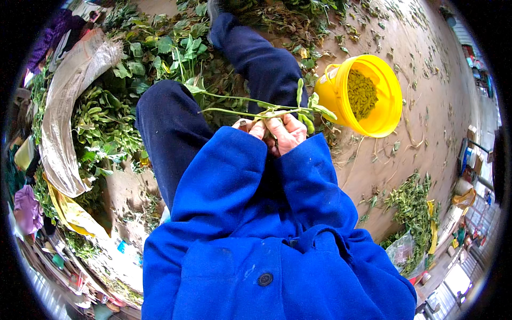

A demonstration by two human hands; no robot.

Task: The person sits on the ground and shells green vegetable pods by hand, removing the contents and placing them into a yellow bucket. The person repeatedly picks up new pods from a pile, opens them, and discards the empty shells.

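Observation:
Both hands meet over my lap on a green bean plant stem (240,115) that lies crosswise, with leaves at its left end. My left hand (251,127) grips it with the thumb in front; most of that hand is hidden behind the blue sleeve. Close beside it, my right hand (289,133) also holds the stem, thumb and fingers bent around it. Plump green pods (307,120) hang at the stem's right end, just past the right hand. To the right, a yellow plastic bucket (390,108) leans with its mouth towards me, many picked pods (362,94) inside.
Leafy bean plants (104,124) are heaped at the left, under a white woven sack (64,104). A yellow sack (76,212) lies below it. More plants (412,216) sit at lower right by a clear plastic bag (401,248). Leaf litter (276,20) covers the floor ahead.

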